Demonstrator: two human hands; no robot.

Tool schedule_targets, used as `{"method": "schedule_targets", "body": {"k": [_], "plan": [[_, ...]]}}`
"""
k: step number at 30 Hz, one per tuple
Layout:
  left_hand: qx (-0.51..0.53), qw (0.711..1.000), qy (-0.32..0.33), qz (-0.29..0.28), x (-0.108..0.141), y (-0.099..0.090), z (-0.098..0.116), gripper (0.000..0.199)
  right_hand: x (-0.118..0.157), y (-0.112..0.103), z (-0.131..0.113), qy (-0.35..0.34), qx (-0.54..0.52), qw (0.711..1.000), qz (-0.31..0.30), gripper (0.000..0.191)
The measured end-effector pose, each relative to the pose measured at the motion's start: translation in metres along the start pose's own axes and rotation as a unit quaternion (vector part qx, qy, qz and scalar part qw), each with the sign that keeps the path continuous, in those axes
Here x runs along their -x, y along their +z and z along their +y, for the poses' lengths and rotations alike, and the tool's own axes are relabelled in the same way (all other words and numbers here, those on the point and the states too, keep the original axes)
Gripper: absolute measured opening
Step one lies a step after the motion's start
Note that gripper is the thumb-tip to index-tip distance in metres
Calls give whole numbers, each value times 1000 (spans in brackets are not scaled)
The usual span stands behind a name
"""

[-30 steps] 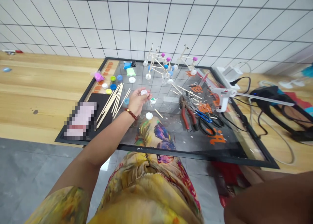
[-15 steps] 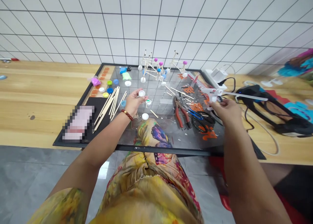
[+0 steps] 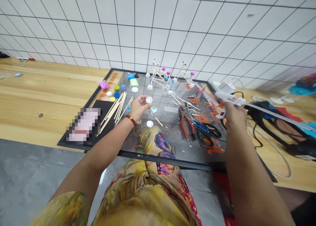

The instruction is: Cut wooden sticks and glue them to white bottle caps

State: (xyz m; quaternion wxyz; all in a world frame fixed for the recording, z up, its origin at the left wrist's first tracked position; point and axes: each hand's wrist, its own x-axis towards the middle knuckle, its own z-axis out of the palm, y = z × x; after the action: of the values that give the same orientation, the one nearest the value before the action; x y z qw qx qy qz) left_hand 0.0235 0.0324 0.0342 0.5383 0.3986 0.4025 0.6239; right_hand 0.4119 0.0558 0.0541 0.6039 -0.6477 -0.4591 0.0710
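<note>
My left hand [image 3: 139, 108], with a beaded bracelet at the wrist, pinches a small white bottle cap [image 3: 148, 100] above the dark glossy board. Just below it lie a white cap with green inside [image 3: 153, 109] and a plain white cap [image 3: 149, 124]. On the right, my right hand [image 3: 234, 113] is closed around a white hot glue gun [image 3: 225, 98], from which a long clear glue stick [image 3: 276, 111] sticks out to the right. Several wooden sticks [image 3: 112, 113] lie left of my left hand.
Stick models with coloured balls and white caps [image 3: 160, 77] stand at the back. Red-handled pliers [image 3: 185, 122] and blue-black scissors [image 3: 204, 128] lie between my hands. Coloured clay packs [image 3: 134, 82] and caps are at back left. A power strip [image 3: 225, 87] with cables and black straps [image 3: 271, 127] lie right.
My right hand has turned and shifted the glue gun slightly, its glue stick now reaching further right. My left hand still holds the cap. The whole view has shifted a little.
</note>
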Motion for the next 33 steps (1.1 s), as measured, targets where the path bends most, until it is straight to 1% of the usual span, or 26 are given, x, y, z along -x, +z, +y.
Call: {"method": "schedule_targets", "body": {"k": [2,3,4,6,8,10,12,15,18,20,24,29,33], "plan": [[4,1000,2,7,0,0,1,43,2,4,-15,41,-47,997,34,15],[3,1000,3,12,1,1,1,42,5,6,-23,69,-94,992,38,7],[3,1000,3,19,1,1,2,41,8,9,-32,92,-138,986,24,7],[6,999,-1,33,1,1,1,41,17,16,-48,115,-195,973,-46,20],[13,999,-12,46,1,1,2,42,29,25,-63,105,-217,962,-128,29],[28,998,-30,52,1,1,3,43,46,37,-74,82,-233,945,-215,34],[54,996,-52,48,2,0,5,42,66,50,-81,71,-249,924,-282,37],[96,992,-75,36,2,0,9,41,100,67,-83,77,-240,899,-357,41],[120,988,-91,18,3,0,12,37,124,76,-79,50,-222,898,-377,47],[127,987,-100,3,3,0,13,34,131,76,-74,45,-220,894,-388,50],[120,987,-107,-26,4,1,11,32,133,70,-67,26,-209,879,-428,50],[93,989,-100,-65,5,-1,7,36,133,63,-69,-20,-183,894,-409,52],[65,989,-96,-90,7,-2,4,48,135,58,-75,-81,-124,901,-407,54]]}}
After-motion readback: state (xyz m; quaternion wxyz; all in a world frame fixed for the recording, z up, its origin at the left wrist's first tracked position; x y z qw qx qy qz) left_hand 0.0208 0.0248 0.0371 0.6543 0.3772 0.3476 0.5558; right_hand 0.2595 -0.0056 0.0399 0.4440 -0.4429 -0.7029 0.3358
